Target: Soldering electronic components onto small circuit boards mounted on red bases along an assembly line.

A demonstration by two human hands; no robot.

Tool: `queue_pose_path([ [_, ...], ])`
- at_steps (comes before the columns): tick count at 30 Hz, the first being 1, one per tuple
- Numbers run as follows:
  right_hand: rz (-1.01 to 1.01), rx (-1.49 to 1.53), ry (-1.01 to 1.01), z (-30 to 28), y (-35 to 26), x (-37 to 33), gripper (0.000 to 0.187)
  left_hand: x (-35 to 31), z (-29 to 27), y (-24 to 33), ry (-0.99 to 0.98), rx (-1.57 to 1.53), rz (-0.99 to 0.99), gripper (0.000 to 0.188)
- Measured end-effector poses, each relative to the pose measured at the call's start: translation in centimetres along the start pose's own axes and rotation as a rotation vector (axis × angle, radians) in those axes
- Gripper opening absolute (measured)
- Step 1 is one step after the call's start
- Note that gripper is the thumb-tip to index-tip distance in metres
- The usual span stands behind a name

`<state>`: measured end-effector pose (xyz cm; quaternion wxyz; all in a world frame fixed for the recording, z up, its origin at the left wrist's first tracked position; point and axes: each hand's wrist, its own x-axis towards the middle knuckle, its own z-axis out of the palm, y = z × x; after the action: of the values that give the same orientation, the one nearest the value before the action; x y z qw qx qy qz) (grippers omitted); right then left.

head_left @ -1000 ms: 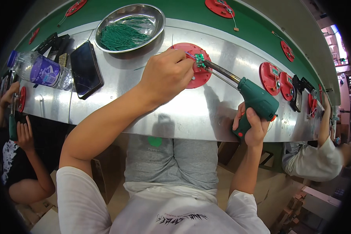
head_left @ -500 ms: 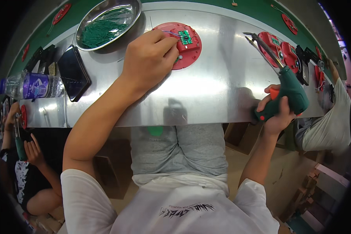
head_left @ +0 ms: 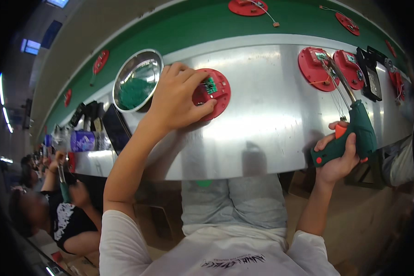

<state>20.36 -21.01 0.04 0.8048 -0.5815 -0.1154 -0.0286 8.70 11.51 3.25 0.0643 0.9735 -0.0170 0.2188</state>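
Note:
A red round plastic housing [head_left: 221, 106] with a small green circuit board [head_left: 210, 86] lies on the metal bench in front of me. My left hand [head_left: 177, 96] grips its left side, the fingers over the far part and the thumb across the near part; the palm hides that side. Closed round the handle of a green soldering gun [head_left: 362, 124] is my right hand [head_left: 338, 156], with fingers by its orange trigger. The gun's long metal nose points away and reaches over another red housing [head_left: 310, 69] at the right; whether its tip touches is unclear.
A steel bowl [head_left: 157, 62] of green wires stands beyond my left hand. Left of it are a dark tablet-like slab [head_left: 116, 128] and a plastic bottle [head_left: 83, 140]. More red housings [head_left: 248, 8] lie on a green strip [head_left: 184, 31] behind the bench [head_left: 267, 115]. A co-worker sits at left.
The view has tilted up and shifted. My left hand has gone from pinching by the board's wires to gripping the housing's side. The soldering gun stays in my right hand.

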Motion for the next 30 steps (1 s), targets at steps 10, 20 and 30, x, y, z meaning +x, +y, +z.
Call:
queue_pose_path([
  [10,0.012,0.094,0.173,-0.4,0.4,0.0,0.036,22.5,7.9,-10.8,0.02,0.203,-0.439,0.044],
  [20,0.087,0.09,0.193,0.4,0.2,-0.1,0.039,30.6,12.8,-8.1,-0.322,0.012,-0.596,0.049],
  [30,0.02,0.047,0.109,0.0,0.3,0.1,0.038,7.5,2.2,0.9,-0.361,-0.503,-0.097,0.041],
])
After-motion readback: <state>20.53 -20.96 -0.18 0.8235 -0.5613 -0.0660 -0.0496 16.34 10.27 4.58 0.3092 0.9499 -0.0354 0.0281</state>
